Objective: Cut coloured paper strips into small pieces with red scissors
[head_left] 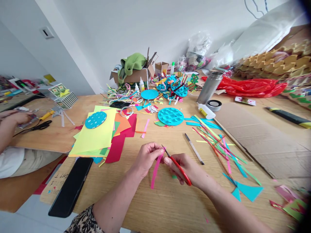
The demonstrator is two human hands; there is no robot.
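My left hand (149,156) pinches a narrow pink paper strip (155,171) between thumb and fingers, and the strip hangs down over the wooden table (145,207). In my right hand (181,165) are red-handled scissors (180,169), their blades pointing up and left at the strip's top end by my left fingertips. Whether the blades are parted is too small to tell. Right of my hands lies a pen (194,149). Beyond them sits a blue textured paper oval (170,116). A loose pink strip (145,128) lies further left.
Coloured paper sheets (93,136) and a black phone (71,187) lie left. Right are paper strips (218,145), a glue bottle (206,111), a metal flask (210,87), cardboard (262,139) and a cutter (289,117). Another person's hand (21,117) shows far left.
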